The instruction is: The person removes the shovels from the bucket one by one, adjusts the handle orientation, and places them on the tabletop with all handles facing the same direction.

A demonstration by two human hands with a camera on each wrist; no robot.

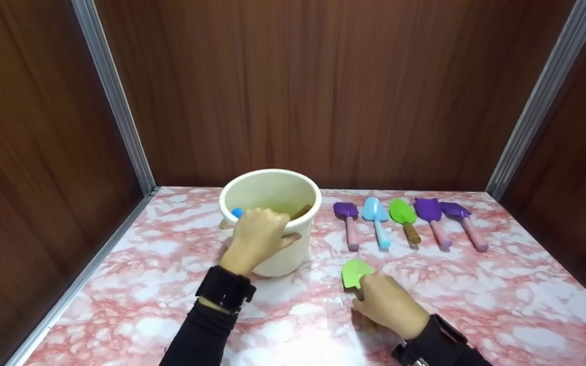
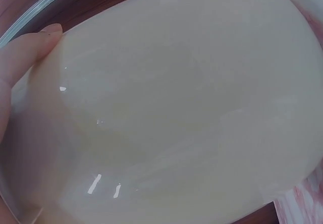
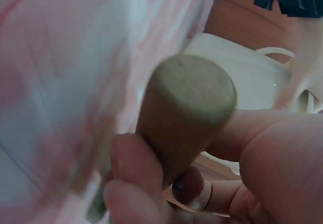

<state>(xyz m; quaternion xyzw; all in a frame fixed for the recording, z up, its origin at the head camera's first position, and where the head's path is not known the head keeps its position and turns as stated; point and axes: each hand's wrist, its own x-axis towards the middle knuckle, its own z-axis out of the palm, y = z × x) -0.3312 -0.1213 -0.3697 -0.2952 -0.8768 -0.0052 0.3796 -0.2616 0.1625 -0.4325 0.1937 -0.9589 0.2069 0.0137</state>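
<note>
A cream bucket [image 1: 285,254] stands on the table, its mouth tipped toward me in the head view. My left hand [image 1: 261,234] grips the near rim, fingers over the edge and thumb [image 2: 43,47] against the outer wall. Inside the bucket show a blue rounded end [image 1: 237,212] and a brown handle end [image 1: 301,212]; the rest of them is hidden. To the right of the bucket, my right hand [image 1: 389,305] holds a small green toy shovel [image 1: 355,272] by its brown wooden handle [image 3: 184,108]. Its blade points away from me, low over the table.
Farther right, several toy shovels lie in a row: a purple one [image 1: 346,209], a light blue one [image 1: 375,209], a green one [image 1: 402,210] and two more purple ones. Brown wood-look panels [image 1: 293,91] enclose the marbled pink table [image 1: 171,284] at the back and sides.
</note>
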